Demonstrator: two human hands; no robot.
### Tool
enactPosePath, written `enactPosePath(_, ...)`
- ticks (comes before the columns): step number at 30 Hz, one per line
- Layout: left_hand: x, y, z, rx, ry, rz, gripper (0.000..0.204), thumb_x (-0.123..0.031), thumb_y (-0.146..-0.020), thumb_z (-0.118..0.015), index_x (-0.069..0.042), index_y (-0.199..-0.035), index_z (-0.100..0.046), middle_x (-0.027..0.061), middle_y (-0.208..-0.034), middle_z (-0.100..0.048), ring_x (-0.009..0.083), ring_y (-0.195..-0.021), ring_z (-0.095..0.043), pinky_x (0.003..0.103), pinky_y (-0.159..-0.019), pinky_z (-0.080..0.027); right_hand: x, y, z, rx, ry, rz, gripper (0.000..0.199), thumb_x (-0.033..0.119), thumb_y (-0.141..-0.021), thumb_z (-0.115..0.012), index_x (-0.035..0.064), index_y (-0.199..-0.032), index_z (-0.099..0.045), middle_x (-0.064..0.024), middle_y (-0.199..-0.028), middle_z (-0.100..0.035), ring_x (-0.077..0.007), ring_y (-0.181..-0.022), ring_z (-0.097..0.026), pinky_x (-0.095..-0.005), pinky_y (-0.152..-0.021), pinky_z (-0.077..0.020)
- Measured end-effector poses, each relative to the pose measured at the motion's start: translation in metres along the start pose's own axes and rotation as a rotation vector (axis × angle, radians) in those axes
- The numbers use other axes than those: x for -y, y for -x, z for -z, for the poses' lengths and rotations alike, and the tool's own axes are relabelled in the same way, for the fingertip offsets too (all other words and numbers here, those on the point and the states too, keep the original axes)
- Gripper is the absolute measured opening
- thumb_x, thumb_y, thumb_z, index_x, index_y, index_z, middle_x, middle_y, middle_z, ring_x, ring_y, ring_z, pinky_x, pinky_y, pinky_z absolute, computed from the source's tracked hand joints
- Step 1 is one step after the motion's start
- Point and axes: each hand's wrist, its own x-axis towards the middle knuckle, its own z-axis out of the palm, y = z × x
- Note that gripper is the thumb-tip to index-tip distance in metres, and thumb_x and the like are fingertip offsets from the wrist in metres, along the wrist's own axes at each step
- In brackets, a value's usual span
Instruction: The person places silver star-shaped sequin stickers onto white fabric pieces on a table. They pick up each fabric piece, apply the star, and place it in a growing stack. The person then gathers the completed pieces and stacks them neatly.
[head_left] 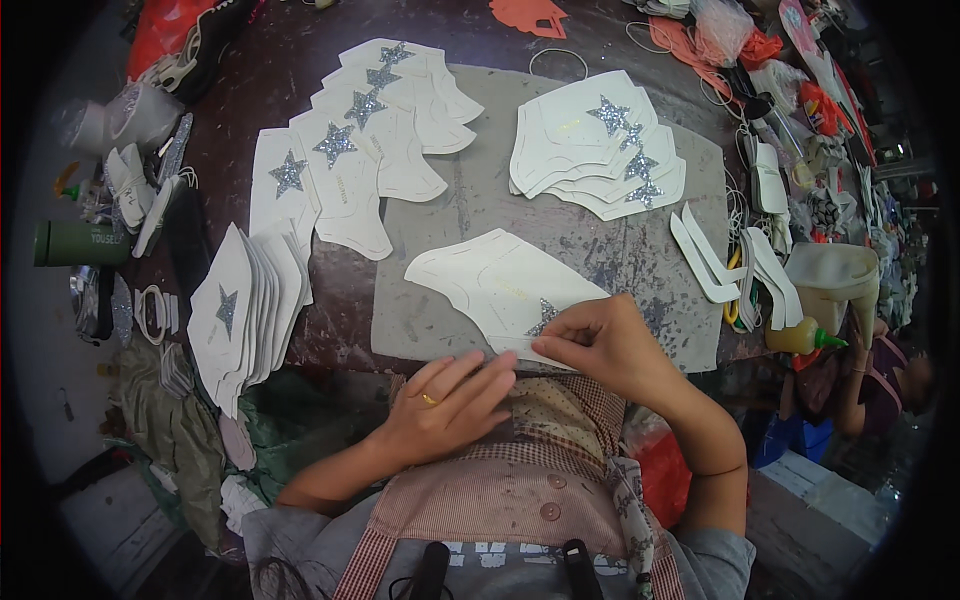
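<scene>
A white shaped cut piece (495,285) lies on the grey mat (560,250) at the table's near edge. My right hand (600,340) pinches a silver glitter star (543,318) against the piece's near corner. My left hand (455,400), with a gold ring on one finger, rests flat at the mat's near edge, fingertips touching the piece's lower rim. Nothing is held in the left hand.
Fanned white pieces with glitter stars lie at the back left (350,160), back right (600,145) and left edge (245,310). White strips (720,260), a yellow glue bottle (800,338), a green flask (80,242) and clutter ring the table.
</scene>
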Motion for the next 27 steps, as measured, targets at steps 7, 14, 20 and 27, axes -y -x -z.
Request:
enactPosePath(7, -0.003, -0.002, -0.004, 0.048, -0.073, 0.066, 0.07, -0.042, -0.083, -0.074, -0.007, -0.138, -0.049, 0.0033, -0.142, -0.058, 0.0184, -0.123, -0.049, 0.03, -0.101, -0.038, 0.007, -0.001, 0.004, 0.046, 0.057, -0.033, 0.017, 0.012, -0.086, -0.078, -0.0045, -0.088, -0.074, -0.0048, -0.069, -0.069, -0.0044, -0.062, -0.056, -0.0229, -0.056, -0.0466)
enactPosePath(14, -0.009, -0.007, -0.004, 0.038, -0.054, 0.092, 0.075, -0.044, -0.081, -0.077, -0.005, -0.139, -0.049, 0.0073, -0.142, -0.058, 0.0222, -0.121, -0.053, 0.037, -0.104, -0.038, -0.001, 0.015, 0.015, -0.053, 0.098, 0.191, 0.016, 0.017, -0.084, -0.076, 0.0031, -0.089, -0.073, -0.0116, -0.072, -0.067, -0.0268, -0.063, -0.066, -0.0353, -0.057, -0.0484)
enactPosePath(20, -0.008, -0.01, -0.008, 0.082, 0.049, 0.08, 0.069, -0.039, -0.083, -0.076, -0.005, -0.137, -0.052, 0.0129, -0.139, -0.057, 0.0286, -0.127, -0.051, 0.053, -0.111, -0.033, -0.012, 0.053, 0.029, -0.227, 0.278, 0.242, 0.014, 0.013, -0.082, -0.077, 0.0052, -0.092, -0.071, -0.0109, -0.079, -0.066, -0.0291, -0.067, -0.066, -0.0361, -0.058, -0.0504)
enactPosePath(27, -0.011, -0.016, -0.011, 0.182, -0.107, 0.056, 0.065, -0.034, -0.083, -0.074, -0.012, -0.141, -0.054, 0.0108, -0.133, -0.047, 0.0295, -0.129, -0.045, 0.059, -0.109, -0.032, -0.03, 0.041, 0.034, -0.136, 0.028, 0.115, 0.011, 0.008, -0.081, -0.077, 0.0019, -0.088, -0.072, -0.0119, -0.079, -0.066, -0.029, -0.065, -0.064, -0.036, -0.058, -0.05)
